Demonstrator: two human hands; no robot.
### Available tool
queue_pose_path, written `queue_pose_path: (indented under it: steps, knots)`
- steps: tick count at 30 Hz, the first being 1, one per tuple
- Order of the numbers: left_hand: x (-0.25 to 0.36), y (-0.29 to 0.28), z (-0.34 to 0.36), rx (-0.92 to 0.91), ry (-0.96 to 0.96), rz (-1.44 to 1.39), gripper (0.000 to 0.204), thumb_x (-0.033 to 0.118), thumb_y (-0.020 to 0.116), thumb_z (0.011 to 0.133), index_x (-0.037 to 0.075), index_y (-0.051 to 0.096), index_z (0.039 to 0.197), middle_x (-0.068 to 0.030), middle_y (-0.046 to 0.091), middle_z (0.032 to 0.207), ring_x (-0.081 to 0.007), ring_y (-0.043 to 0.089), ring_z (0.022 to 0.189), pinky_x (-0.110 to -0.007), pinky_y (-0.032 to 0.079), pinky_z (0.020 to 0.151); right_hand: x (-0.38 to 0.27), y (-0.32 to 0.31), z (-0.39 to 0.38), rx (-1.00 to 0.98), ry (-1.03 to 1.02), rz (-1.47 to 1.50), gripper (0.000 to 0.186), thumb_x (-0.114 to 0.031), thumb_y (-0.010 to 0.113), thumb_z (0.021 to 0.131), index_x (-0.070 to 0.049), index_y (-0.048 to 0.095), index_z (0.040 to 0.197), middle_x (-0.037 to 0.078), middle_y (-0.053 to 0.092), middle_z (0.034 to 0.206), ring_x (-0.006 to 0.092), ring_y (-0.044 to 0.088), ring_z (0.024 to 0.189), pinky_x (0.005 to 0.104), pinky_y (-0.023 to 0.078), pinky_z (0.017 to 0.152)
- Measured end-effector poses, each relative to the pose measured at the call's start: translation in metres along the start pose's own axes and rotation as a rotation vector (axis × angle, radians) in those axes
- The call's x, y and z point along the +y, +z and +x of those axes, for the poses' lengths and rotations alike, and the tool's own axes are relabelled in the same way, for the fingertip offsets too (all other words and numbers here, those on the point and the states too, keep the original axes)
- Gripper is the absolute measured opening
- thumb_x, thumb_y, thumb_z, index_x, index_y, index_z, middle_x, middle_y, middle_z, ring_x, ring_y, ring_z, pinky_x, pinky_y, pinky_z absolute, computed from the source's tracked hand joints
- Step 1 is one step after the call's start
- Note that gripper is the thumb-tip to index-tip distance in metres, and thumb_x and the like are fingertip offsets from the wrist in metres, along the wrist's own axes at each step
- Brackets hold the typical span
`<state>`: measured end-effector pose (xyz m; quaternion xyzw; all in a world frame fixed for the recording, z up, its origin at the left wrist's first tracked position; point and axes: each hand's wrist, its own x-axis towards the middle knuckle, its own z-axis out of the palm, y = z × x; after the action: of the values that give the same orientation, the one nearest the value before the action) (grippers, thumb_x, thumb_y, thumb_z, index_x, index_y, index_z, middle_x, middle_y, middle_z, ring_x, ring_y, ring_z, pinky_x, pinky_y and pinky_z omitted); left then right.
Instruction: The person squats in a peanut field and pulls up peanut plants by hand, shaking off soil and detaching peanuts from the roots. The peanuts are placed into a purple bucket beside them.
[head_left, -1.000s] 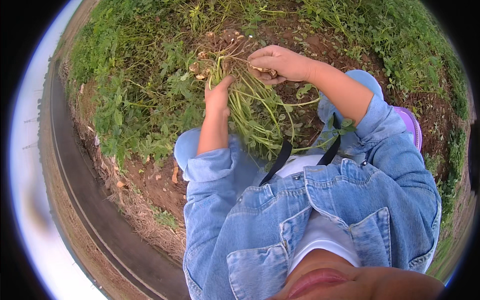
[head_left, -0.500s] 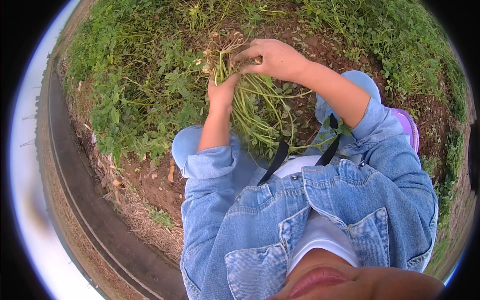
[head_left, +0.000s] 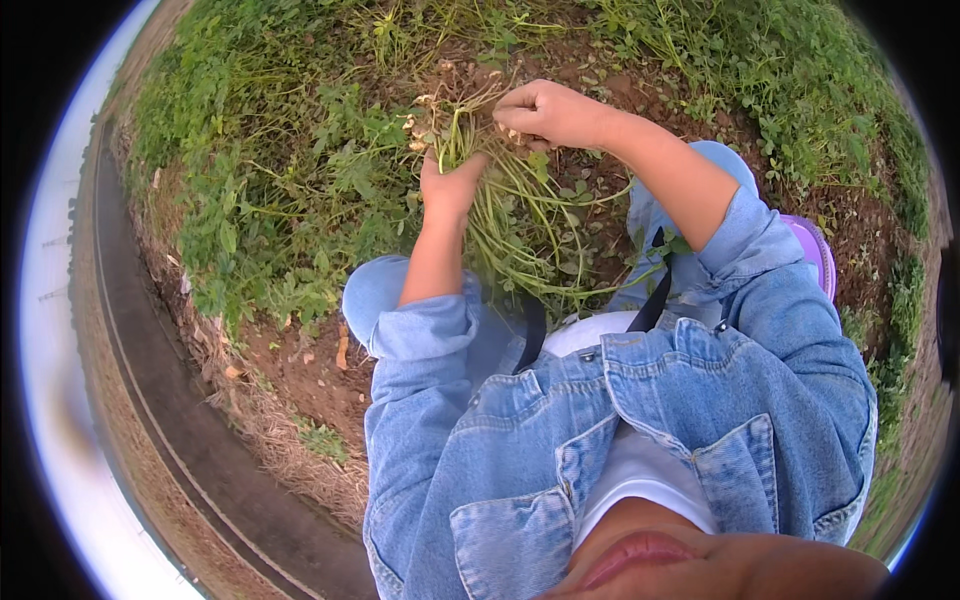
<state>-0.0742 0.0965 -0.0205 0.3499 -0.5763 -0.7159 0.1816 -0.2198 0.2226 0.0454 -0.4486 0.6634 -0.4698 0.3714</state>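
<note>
My left hand [head_left: 450, 188] is closed around the stems of an uprooted plant [head_left: 515, 215], which looks like a peanut plant. Its stringy roots [head_left: 468, 90] and pale, knobbly pods [head_left: 417, 145] are at the top of the bunch, and long green stems with leaves trail down toward my lap. To the right of the roots, my right hand [head_left: 555, 115] has its fingers curled over pale pods, partly hidden beneath them.
Low green plants [head_left: 260, 180] surround me on reddish soil [head_left: 310, 370]. Dry straw [head_left: 300, 450] borders a paved road [head_left: 170, 400] along the left. My knees [head_left: 370, 295] and a purple shoe [head_left: 815, 250] flank the bunch.
My right hand moved left over the roots, then drew back a little to the right, fingers still curled. My left hand shifted slightly right with the stems.
</note>
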Motion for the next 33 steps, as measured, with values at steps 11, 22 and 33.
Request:
queue_pose_path:
  steps: [11,22,33]
  knots:
    - [-0.02,0.005,0.003,0.117,0.258,0.633,0.062,0.021,0.073,0.07,-0.005,0.047,0.119,-0.0164,0.067,0.1,-0.0272,0.066,0.092,-0.036,0.051,0.08,-0.032,-0.028,-0.012,0.152,-0.008,-0.049,0.026,-0.016,0.059,0.089,-0.009,0.067,0.113,0.003,0.067,0.087,0.0043,0.06,0.067,0.0213,0.041,0.045]
    - [-0.016,0.018,-0.001,-0.088,0.143,0.678,0.063,0.018,0.076,0.069,-0.004,0.048,0.121,-0.0165,0.064,0.108,-0.0196,0.064,0.093,-0.032,0.05,0.081,-0.012,0.009,-0.013,0.053,-0.238,-1.153,0.03,-0.037,0.067,0.079,-0.009,0.065,0.09,0.008,0.063,0.084,0.0283,0.063,0.079,0.0385,0.051,0.064]
    - [-0.01,-0.01,0.008,-0.089,0.0,0.065,0.063,-0.004,0.069,0.074,-0.001,0.043,0.132,-0.0109,0.063,0.109,-0.0204,0.063,0.092,-0.033,0.051,0.081,0.008,-0.127,-0.118,0.977,-0.146,0.588,0.027,-0.016,0.059,0.091,-0.006,0.058,0.115,0.005,0.063,0.079,0.0103,0.056,0.054,0.0235,0.036,0.039]
